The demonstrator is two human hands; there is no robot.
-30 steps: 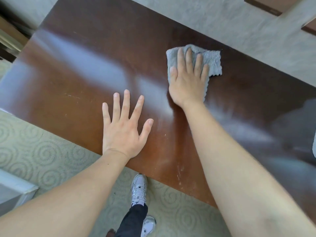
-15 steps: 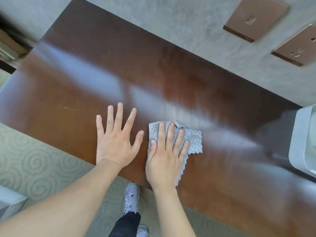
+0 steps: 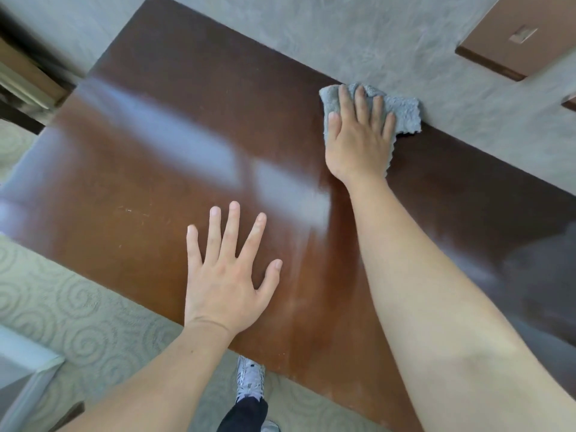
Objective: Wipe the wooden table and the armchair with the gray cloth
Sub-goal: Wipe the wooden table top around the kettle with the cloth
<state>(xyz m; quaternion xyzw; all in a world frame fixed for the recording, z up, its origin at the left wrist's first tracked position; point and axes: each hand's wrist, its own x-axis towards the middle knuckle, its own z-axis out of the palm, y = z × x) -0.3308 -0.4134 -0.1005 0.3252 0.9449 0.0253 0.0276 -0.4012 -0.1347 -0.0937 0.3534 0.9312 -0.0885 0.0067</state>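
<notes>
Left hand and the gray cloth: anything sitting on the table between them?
Nothing. In the head view, only bare wooden table with window glare lies between the left hand, flat near the front edge, and the gray cloth under the right hand at the far edge.

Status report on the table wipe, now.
Right hand flat on gray cloth, at far edge of wooden table. Left hand flat on tabletop, bracing. Nothing in the way.
</notes>
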